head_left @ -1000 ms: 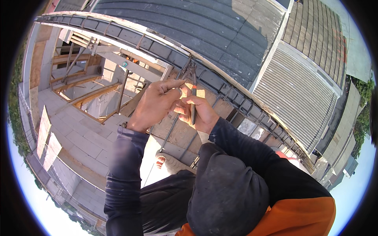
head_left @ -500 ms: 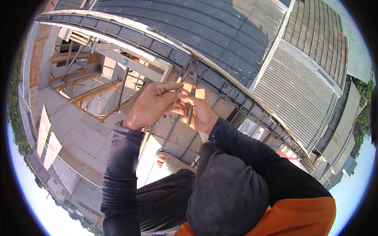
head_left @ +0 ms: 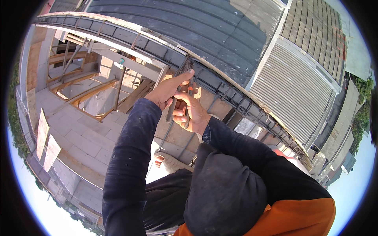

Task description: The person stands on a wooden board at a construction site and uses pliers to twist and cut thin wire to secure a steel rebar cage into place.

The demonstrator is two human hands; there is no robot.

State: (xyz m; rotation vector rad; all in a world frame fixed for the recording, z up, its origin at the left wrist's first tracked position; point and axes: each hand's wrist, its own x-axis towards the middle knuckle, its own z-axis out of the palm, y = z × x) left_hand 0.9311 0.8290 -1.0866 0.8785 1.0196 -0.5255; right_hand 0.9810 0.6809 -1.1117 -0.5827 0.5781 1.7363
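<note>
My right hand (head_left: 197,114) is wrapped round the lower handles of a pair of metal pincers (head_left: 170,112), the two handles spread apart. The pincers' dark head points away from me, at the steel reinforcement bars (head_left: 220,92) in a long narrow trough. My left hand (head_left: 168,88) lies across the upper part of the pincers. Its thumb is stretched along the near side, and fingertips show beyond the tool, with the other fingers hidden. A thin wire seems to trail beside my right hand. Whether the jaws grip anything is too small to tell.
Wooden boards (head_left: 118,15) edge the trough, with a dark roof (head_left: 189,27) beyond it and a corrugated roof (head_left: 289,92) at right. At left stand a grey block wall (head_left: 84,139) and a timber-framed opening (head_left: 75,97). My foot (head_left: 167,163) is below.
My left hand has moved forward from pinching near the handles to lie across the upper pincers. The pincers' handles have spread and shifted slightly left.
</note>
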